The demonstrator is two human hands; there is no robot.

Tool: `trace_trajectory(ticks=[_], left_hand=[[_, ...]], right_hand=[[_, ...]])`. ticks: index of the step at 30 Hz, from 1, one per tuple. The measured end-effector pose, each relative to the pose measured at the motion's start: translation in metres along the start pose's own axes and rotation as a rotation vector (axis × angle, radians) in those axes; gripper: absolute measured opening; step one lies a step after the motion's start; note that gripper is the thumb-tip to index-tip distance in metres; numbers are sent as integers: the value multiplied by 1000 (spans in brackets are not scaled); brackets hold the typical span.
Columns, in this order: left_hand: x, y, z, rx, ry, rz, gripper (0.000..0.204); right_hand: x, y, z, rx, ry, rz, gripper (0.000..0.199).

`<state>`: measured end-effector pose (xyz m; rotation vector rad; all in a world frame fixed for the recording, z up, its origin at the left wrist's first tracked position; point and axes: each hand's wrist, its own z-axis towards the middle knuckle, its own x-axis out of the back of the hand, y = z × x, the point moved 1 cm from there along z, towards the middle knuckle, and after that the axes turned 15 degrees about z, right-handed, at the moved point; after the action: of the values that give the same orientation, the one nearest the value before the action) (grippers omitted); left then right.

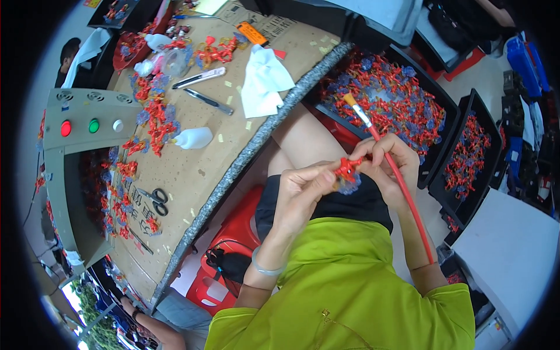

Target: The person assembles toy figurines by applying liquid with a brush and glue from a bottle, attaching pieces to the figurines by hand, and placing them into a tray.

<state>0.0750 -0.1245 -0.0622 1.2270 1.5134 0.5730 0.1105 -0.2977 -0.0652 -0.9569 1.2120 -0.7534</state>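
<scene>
Above my lap, both hands meet at a small red figurine with a bluish translucent part at its lower end. My left hand pinches its left side between thumb and fingers. From the right, my right hand grips the figurine's other side with its fingertips. A paintbrush with a long red handle also rests in the right hand, tucked by the fingers, its tan bristles pointing up and away and its handle lying along my forearm. Fingers partly cover the figurine.
Left is a cardboard-covered table with a white cloth, knives, white bottle, scissors and several figurines. A grey machine stands beyond. Black trays of figurines sit right. Another person's arm shows lower left.
</scene>
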Motion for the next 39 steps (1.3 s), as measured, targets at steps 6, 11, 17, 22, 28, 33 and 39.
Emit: trace_trajectory(ticks=[6,11,17,22,28,33,39], left_hand=[[17,20,-23,88,-397,-287,53],[43,33,-51,50,-391,-327,64],[70,52,-69,-190,-220,-337,68],[99,54,-83,-351,41,-410,60],[127,56,-99,-445,365,-349,59],[137,52,-96,-500,393,-364,56],[137,60,-91,-489,447,-243,57]], right_hand=[[-27,-28,28,-116,-469,-19,19],[-73,-32,62,-267,-805,-20,14],[-120,-3,183,393,-742,-877,25],[-138,50,270,683,-874,-1325,45],[-176,43,223,643,-713,-1231,70],[-205,60,128,5,-684,-498,73],[-197,108,122,-121,-624,-404,57]])
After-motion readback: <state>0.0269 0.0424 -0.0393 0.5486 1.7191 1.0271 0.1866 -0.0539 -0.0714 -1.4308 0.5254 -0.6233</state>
